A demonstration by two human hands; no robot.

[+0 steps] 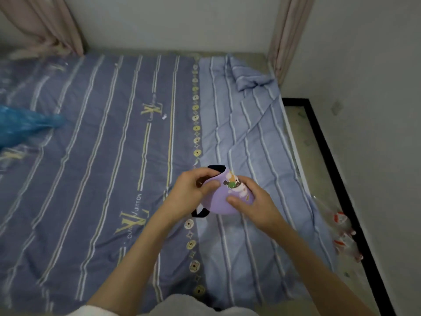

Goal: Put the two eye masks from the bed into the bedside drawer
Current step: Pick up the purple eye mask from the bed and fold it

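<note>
Striped bed (102, 156), both hands gripping soft (lilac) eye mask (224, 199)

two bare forearms run up from the bottom of the frame toward the middle, one from lower left, one from lower right. the left hand (191, 190) and the right hand (255, 201) wear no gloves, rings or watch that can be seen. both wrists are uncovered. at the bottom edge, centre, a strip of white fluffy cloth (182, 305) shows, part of what the person wears. a pale sleeve (91, 311) edge sits at lower left, ending near the elbow. the picture is too soft to show nails.
</note>
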